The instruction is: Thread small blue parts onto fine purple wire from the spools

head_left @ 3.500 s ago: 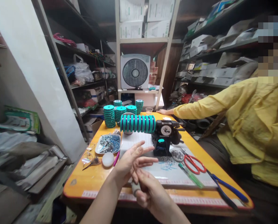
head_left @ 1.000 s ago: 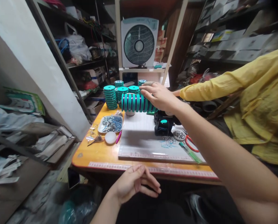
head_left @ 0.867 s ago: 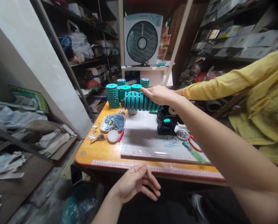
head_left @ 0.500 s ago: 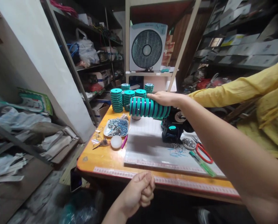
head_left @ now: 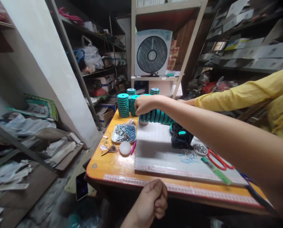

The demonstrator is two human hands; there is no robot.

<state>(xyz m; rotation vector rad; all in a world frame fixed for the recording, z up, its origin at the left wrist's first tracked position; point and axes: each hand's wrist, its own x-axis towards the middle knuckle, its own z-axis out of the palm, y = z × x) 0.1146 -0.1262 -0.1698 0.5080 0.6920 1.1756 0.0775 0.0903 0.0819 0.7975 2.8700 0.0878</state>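
Note:
My right hand [head_left: 146, 105] is at the left end of a row of teal spools [head_left: 157, 116] lined up sideways on a black winding machine [head_left: 181, 136]. Its fingers curl down over that end; what they grip is hidden. My forearm covers part of the row and the machine. In front of the table's near edge, my left hand [head_left: 153, 198] is closed in a fist, with its inside out of sight. Behind the row rise stacks of teal spools [head_left: 123, 106], some partly covered by my right hand.
On the orange table [head_left: 96, 164] are a tray of small metal parts [head_left: 124, 133], a round white lid [head_left: 125, 148], a purple pen [head_left: 133, 147], red-handled scissors [head_left: 216, 160] and a green cutter [head_left: 216, 171]. A co-worker's yellow sleeve [head_left: 238, 90] reaches in from the right. A box fan [head_left: 152, 55] stands behind.
My right hand has moved from lying flat on top of the spool row to its left end, fingers now bent down. My left hand stays closed. The view has shifted slightly.

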